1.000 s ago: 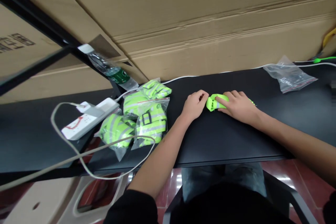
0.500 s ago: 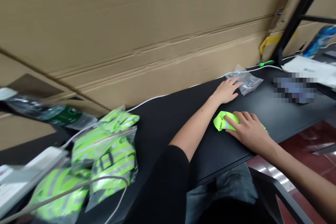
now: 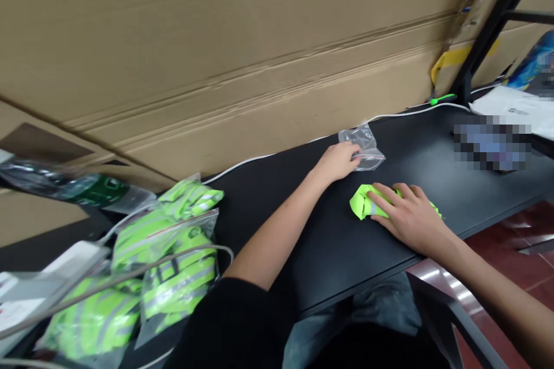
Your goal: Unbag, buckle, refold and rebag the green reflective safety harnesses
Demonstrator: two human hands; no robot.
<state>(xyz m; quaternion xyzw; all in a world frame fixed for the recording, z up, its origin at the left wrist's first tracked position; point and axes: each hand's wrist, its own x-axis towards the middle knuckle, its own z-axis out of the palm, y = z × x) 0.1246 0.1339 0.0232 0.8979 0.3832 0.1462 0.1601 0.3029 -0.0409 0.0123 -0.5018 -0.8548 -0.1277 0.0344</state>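
Observation:
My left hand [image 3: 336, 162] sits at the far side of the black table, its fingers pinching the edge of a crumpled clear zip bag [image 3: 362, 147]. Nearer and to the right, my right hand [image 3: 411, 219] presses down on a folded neon-yellow reflective vest [image 3: 363, 202]. Its fingers lie across the bundle and hide much of it. A small tip of the fabric shows past my fingers on the right.
Several bagged reflective vests [image 3: 177, 282] lie at the table's left, near a white power strip [image 3: 73, 259] and a plastic water bottle [image 3: 73, 184]. Cardboard sheets [image 3: 216, 69] rise behind the table. White papers [image 3: 515, 109] and a pixelated object [image 3: 491, 147] are at the right.
My left hand has pulled the clear bag leftward and now grips its edge. The right hand and folded vest stay nearly still. Since the oldest frame, the view has swung to the right.

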